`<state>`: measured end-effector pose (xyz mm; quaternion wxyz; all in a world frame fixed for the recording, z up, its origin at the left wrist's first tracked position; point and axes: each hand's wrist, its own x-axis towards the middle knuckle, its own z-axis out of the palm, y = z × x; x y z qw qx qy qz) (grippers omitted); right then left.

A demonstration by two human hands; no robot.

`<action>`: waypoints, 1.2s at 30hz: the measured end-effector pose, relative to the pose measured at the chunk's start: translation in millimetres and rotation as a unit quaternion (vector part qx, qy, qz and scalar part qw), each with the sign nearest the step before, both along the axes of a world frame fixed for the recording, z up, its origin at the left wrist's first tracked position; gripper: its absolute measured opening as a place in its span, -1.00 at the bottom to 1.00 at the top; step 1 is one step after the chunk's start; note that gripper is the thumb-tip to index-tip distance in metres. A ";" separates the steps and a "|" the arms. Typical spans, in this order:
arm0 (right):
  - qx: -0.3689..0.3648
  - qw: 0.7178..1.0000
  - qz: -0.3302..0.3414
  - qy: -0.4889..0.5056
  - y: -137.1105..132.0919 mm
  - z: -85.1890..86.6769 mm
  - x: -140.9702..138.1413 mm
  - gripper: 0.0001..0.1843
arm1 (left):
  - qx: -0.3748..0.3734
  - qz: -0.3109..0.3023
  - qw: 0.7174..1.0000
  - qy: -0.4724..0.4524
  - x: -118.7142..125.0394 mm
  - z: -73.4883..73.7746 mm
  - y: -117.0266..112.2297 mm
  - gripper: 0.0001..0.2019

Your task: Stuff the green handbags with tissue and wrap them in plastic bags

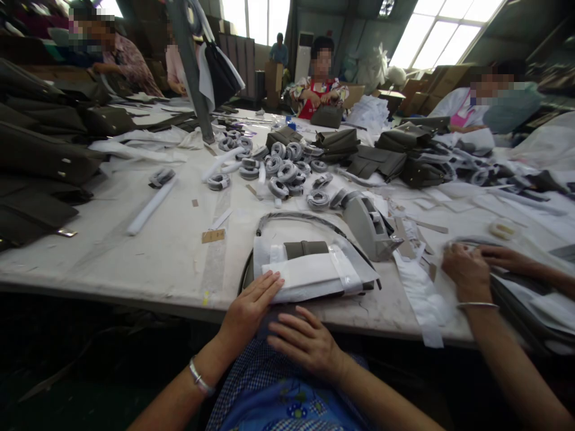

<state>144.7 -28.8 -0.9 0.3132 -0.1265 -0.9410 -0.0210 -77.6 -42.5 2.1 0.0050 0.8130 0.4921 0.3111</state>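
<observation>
A dark olive-grey handbag lies on the table in front of me, partly covered by white wrapping paper held with clear tape. Its handle, wrapped in thin clear film, arches behind it. My left hand rests on the bag's left front corner, fingers stretched out over the paper's edge. Just in front of the table edge is my right hand, fingers spread and holding nothing. A grey tape dispenser stands right behind the bag.
Several wrapped strap coils are heaped at mid-table. Dark bags pile up at left and at back right. A metal post rises from the table. To the right, a co-worker's hands handle another bag. Other people sit around the table.
</observation>
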 end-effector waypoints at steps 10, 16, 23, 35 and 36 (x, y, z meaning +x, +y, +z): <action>-0.031 0.994 -0.014 0.106 9.2 -30.2 -32.0 -0.88 | -0.008 -0.006 1.000 0.012 -3.7 2.7 1.1 -0.45; -0.106 0.985 -0.002 0.133 -2.3 -24.0 -24.3 -0.83 | 0.027 0.008 1.000 0.004 2.1 -4.9 -0.6 -0.44; -0.183 0.972 -0.015 0.150 -25.8 -23.1 0.7 -0.77 | 0.037 0.022 0.999 0.010 9.5 -11.1 -2.4 -0.45; -0.225 0.958 -0.018 0.175 -26.1 17.0 -7.9 -0.74 | 0.044 0.039 0.998 0.028 12.2 -14.0 -2.9 -0.46; -0.221 0.959 -0.018 0.176 -21.7 24.0 -8.4 -0.74 | 0.045 0.040 0.998 0.030 12.1 -14.1 -2.7 -0.46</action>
